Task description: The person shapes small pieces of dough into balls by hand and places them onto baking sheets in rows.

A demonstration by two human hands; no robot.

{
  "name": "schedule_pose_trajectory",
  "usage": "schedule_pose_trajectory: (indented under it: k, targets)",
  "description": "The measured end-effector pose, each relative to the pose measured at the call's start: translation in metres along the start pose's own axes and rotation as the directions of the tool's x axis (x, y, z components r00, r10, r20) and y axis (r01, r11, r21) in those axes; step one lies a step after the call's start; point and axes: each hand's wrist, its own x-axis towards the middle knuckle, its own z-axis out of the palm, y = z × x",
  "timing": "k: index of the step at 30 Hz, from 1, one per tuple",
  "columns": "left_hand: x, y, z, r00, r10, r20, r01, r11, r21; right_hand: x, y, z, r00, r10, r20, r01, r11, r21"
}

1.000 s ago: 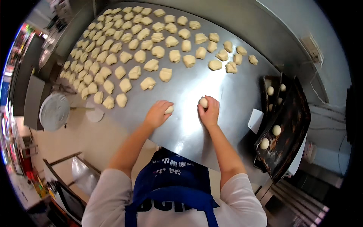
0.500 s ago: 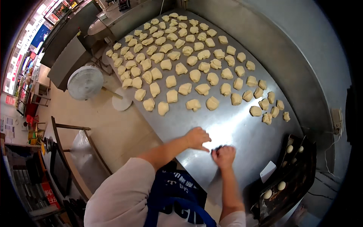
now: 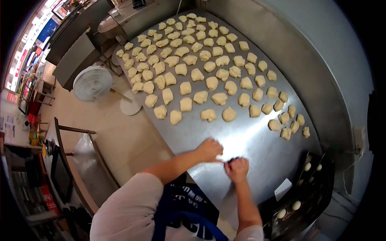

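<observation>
Dozens of pale dough pieces (image 3: 197,74) lie in loose rows across the far and middle parts of your metal surface (image 3: 261,172), the nearest of them beyond your hands. Your left hand (image 3: 210,150) hangs over the near part, its fingers bent toward your right hand (image 3: 237,169), which is curled just beside it. Blur and your own knuckles hide the undersides, so you cannot tell whether the fingers of either hand are together or clamped on dough. To your right, a white scraper (image 3: 283,189) sits beside the dark trays (image 3: 313,201), where smooth dough balls (image 3: 296,205) rest well apart from the rows.
</observation>
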Motion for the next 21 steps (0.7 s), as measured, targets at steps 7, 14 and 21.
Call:
schedule_pose_trajectory:
  k: [7,14,21]
  targets:
    - [-0.019,-0.047,-0.027,0.971,-0.121,-0.207,0.078,0.976,-0.205,0.024,0.022,-0.053,0.999,0.030,0.010,-0.029,0.996,-0.084]
    - [-0.001,-0.012,-0.011,0.995,0.092,-0.043,-0.093,0.995,-0.029,0.001,0.015,0.002,0.994,-0.090,0.069,0.086,0.994,0.069]
    - [-0.011,-0.042,-0.023,0.983,-0.175,-0.059,0.164,0.974,-0.157,0.030,0.045,-0.051,0.988,0.060,0.144,-0.053,0.997,-0.051]
